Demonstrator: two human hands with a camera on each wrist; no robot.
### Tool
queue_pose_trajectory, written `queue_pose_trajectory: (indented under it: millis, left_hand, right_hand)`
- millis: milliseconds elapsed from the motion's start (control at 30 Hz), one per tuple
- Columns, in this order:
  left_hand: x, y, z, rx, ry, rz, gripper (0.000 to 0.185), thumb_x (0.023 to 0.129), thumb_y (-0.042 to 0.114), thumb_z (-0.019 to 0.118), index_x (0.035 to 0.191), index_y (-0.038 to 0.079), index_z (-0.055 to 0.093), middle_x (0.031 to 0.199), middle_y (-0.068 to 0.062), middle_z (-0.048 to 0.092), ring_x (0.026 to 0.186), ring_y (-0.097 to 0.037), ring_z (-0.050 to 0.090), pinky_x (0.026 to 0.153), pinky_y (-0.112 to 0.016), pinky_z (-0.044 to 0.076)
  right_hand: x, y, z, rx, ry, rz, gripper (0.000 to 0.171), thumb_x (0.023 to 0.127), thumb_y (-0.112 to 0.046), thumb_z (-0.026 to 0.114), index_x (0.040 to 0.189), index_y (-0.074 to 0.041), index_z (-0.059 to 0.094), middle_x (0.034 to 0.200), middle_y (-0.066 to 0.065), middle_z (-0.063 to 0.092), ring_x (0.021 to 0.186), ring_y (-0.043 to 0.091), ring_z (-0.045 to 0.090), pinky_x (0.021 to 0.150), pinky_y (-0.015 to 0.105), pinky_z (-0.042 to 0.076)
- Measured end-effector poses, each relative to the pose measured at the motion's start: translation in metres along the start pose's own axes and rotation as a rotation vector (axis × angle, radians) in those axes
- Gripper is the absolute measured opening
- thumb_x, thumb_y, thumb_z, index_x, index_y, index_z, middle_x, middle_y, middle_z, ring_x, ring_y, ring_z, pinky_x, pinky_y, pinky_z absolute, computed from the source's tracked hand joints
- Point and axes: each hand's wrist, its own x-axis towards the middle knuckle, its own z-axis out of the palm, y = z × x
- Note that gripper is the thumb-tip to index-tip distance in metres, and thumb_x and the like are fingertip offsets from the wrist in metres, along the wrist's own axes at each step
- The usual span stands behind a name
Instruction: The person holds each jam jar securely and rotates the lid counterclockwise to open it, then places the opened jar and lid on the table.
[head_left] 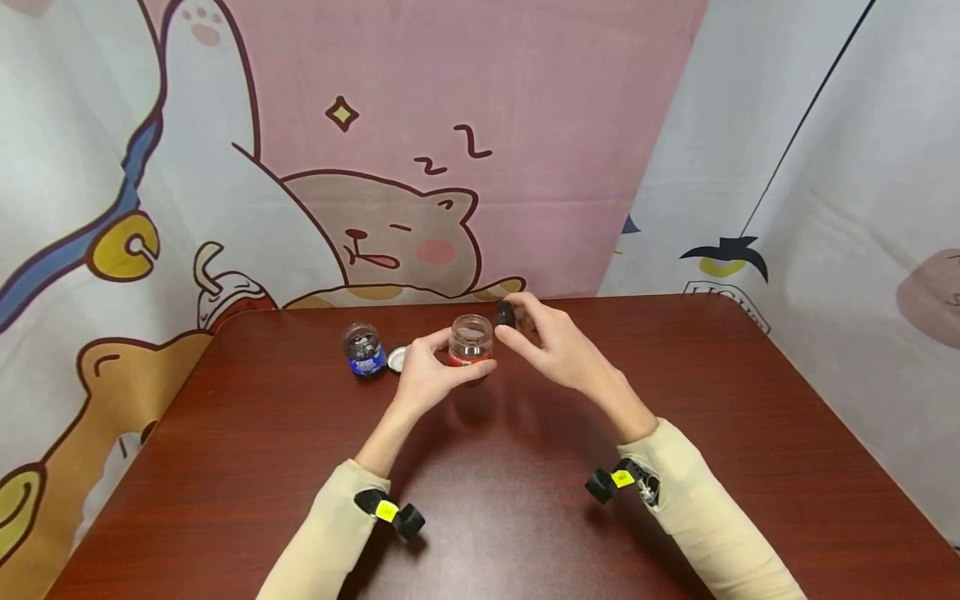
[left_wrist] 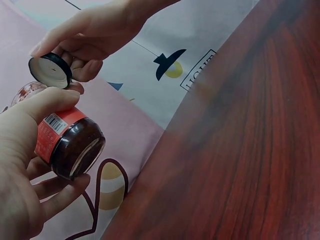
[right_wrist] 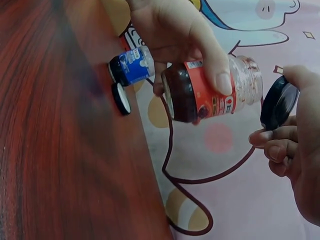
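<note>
1. Left of centre in the head view, a small blue-labelled jar (head_left: 363,349) stands open on the table (head_left: 675,433), with a loose lid (head_left: 397,358) lying just to its right.
2. At centre, the left hand (head_left: 429,377) grips a red-labelled jar (head_left: 471,340), thumb and fingers curled round its body. The jar is held up off the table, its mouth open; dark contents fill its lower part.
3. Just right of the jar's mouth, the right hand (head_left: 551,342) pinches a black lid (head_left: 506,313) between thumb and curled fingertips. The lid is tilted on edge, close to the jar's rim but apart from it.
4. A cartoon backdrop (head_left: 420,125) hangs across the upper frame.
</note>
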Motion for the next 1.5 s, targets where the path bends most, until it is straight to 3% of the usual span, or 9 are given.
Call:
queue_pose_trajectory:
  millis: [233,433,700,900,1133,1300,1500]
  left_hand:
    - [0.003,-0.004,-0.001,0.013,0.039,0.005,0.043,0.073,0.030,0.092,0.109,0.017,0.075,0.094,0.004,0.075,0.081,-0.014,0.068,0.070,-0.032,0.055]
    - [0.005,-0.010,-0.002,0.029,0.069,0.003,0.041,0.072,0.032,0.093,0.106,0.017,0.075,0.092,0.005,0.074,0.078,-0.015,0.068,0.069,-0.033,0.055]
    - [0.009,-0.016,0.000,0.060,0.104,-0.008,0.045,0.071,0.032,0.094,0.108,0.015,0.075,0.093,0.004,0.075,0.080,-0.014,0.068,0.070,-0.031,0.054]
    - [0.013,-0.022,0.002,0.077,0.148,-0.046,0.044,0.070,0.029,0.094,0.106,0.014,0.076,0.091,0.002,0.075,0.079,-0.014,0.068,0.069,-0.030,0.053]
    - [0.014,-0.030,0.006,0.096,0.180,-0.093,0.045,0.069,0.026,0.095,0.107,0.011,0.076,0.095,-0.001,0.076,0.084,-0.015,0.067,0.074,-0.032,0.052]
    - [0.015,-0.032,0.008,0.131,0.181,-0.122,0.045,0.068,0.025,0.095,0.105,0.010,0.075,0.095,-0.003,0.076,0.087,-0.019,0.068,0.076,-0.035,0.052]
    - [0.018,-0.034,0.009,0.168,0.193,-0.151,0.050,0.066,0.025,0.096,0.107,0.007,0.075,0.097,-0.006,0.076,0.091,-0.023,0.069,0.081,-0.041,0.052]
  right_hand:
    - [-0.001,0.012,0.004,-0.008,0.011,0.046,0.042,0.102,-0.040,0.059,0.129,-0.008,0.057,0.089,-0.002,0.061,0.078,0.013,0.056,0.067,0.037,0.048]
    - [0.000,0.023,0.011,0.004,0.015,0.076,0.038,0.099,-0.042,0.063,0.122,-0.011,0.060,0.092,0.000,0.057,0.084,0.015,0.053,0.071,0.032,0.044]
    - [0.000,0.035,0.025,0.043,-0.006,0.159,0.041,0.094,-0.037,0.072,0.123,-0.010,0.058,0.085,0.001,0.056,0.070,0.014,0.051,0.063,0.029,0.042]
    - [0.001,0.043,0.036,0.037,-0.035,0.207,0.050,0.091,-0.033,0.076,0.128,-0.005,0.058,0.088,0.002,0.061,0.073,0.014,0.056,0.065,0.030,0.047]
    - [0.002,0.054,0.046,0.066,-0.089,0.241,0.052,0.087,-0.024,0.079,0.125,0.002,0.057,0.088,0.008,0.067,0.076,0.018,0.064,0.071,0.039,0.055]
    - [0.000,0.062,0.052,0.080,-0.137,0.256,0.054,0.084,-0.018,0.080,0.125,0.008,0.055,0.088,0.008,0.069,0.077,0.015,0.066,0.073,0.033,0.056]
    - [0.000,0.065,0.057,0.137,-0.172,0.278,0.054,0.082,-0.011,0.081,0.125,0.010,0.054,0.099,0.015,0.069,0.086,0.023,0.070,0.077,0.032,0.058]
